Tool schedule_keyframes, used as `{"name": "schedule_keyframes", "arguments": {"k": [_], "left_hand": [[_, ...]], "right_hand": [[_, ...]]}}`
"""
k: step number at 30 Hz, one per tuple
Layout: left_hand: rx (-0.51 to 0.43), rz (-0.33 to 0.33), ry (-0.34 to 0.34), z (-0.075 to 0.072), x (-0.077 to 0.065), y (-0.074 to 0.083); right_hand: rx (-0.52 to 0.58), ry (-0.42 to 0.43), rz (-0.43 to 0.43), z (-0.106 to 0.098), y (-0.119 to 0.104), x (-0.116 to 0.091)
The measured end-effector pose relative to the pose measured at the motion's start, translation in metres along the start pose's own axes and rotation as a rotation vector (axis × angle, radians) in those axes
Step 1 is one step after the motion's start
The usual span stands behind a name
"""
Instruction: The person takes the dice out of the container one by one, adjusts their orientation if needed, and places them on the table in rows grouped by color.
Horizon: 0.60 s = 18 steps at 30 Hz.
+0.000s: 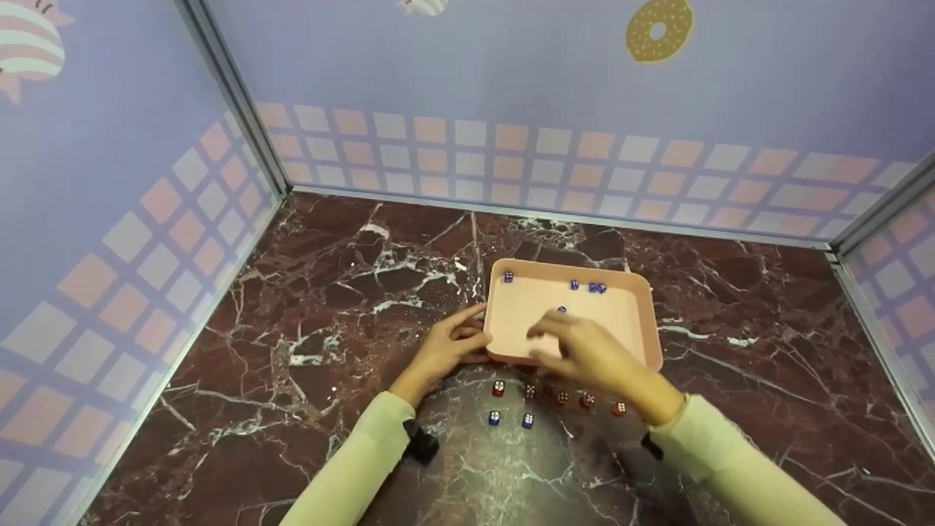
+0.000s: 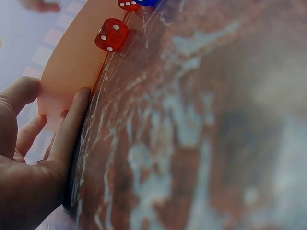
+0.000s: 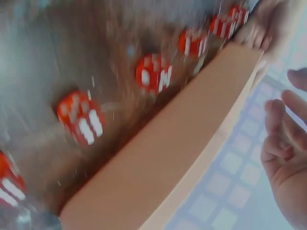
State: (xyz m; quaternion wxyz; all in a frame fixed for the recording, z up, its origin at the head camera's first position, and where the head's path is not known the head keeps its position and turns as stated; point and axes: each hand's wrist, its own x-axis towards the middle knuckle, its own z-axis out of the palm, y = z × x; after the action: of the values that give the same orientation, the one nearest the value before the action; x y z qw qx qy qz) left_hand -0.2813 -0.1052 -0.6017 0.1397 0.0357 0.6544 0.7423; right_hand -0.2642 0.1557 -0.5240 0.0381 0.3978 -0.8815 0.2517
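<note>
A shallow peach-coloured tray [image 1: 643,292] sits on the dark marbled table. Several blue dice [image 1: 508,277] lie inside it, mostly along the far wall. My left hand [image 1: 447,349] braces the tray's near left corner, its fingertips against the outer wall, as the left wrist view also shows. Over the near part of the tray hovers my right hand [image 1: 584,351], fingers loosely bent, nothing between them in the right wrist view. A blue die [image 1: 562,309] shows just beyond its fingers. In front of the tray runs a row of several red dice [image 1: 498,387].
Nearer to me than the red row are two blue dice, one on the left [image 1: 494,417] and one on the right [image 1: 527,420]. Patterned panels [image 1: 511,80] wall in the table [image 1: 350,307] at the back and both sides.
</note>
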Motion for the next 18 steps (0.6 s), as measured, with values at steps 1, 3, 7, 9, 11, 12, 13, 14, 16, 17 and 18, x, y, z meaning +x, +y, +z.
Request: {"name": "schedule_keyframes", "arguments": {"k": [1, 3, 7, 9, 11, 12, 13, 14, 16, 17, 18], "left_hand": [[0.007, 0.004, -0.004, 0.0, -0.001, 0.001], [0.023, 0.007, -0.005, -0.001, -0.002, 0.003], [0.035, 0.001, 0.001, -0.002, -0.003, 0.003], [0.031, -0.004, 0.002, -0.001, -0.003, 0.003], [0.022, -0.002, -0.002, 0.0, -0.003, 0.003], [0.019, -0.001, -0.006, 0.001, -0.003, 0.003], [0.015, 0.001, -0.008, 0.001, -0.003, 0.004], [0.013, 0.004, -0.01, 0.001, -0.002, 0.004], [0.004, 0.006, -0.014, 0.001, -0.001, 0.004], [0.002, 0.006, -0.015, 0.001, -0.001, 0.004], [0.0, 0.007, -0.016, 0.001, 0.0, 0.004]], "right_hand": [[-0.026, 0.02, -0.002, -0.002, 0.004, 0.004], [-0.069, 0.042, 0.001, -0.004, 0.011, 0.013], [-0.128, 0.044, 0.011, -0.006, 0.022, 0.034], [-0.137, 0.031, 0.021, -0.006, 0.026, 0.045], [-0.138, 0.01, 0.038, -0.005, 0.03, 0.055], [-0.138, 0.001, 0.042, -0.005, 0.032, 0.06], [-0.15, -0.009, 0.042, -0.004, 0.034, 0.066], [-0.158, -0.02, 0.049, -0.004, 0.036, 0.071], [-0.177, -0.04, 0.075, -0.002, 0.04, 0.08], [-0.188, -0.044, 0.089, -0.002, 0.042, 0.085], [-0.195, -0.048, 0.106, -0.001, 0.045, 0.089]]}}
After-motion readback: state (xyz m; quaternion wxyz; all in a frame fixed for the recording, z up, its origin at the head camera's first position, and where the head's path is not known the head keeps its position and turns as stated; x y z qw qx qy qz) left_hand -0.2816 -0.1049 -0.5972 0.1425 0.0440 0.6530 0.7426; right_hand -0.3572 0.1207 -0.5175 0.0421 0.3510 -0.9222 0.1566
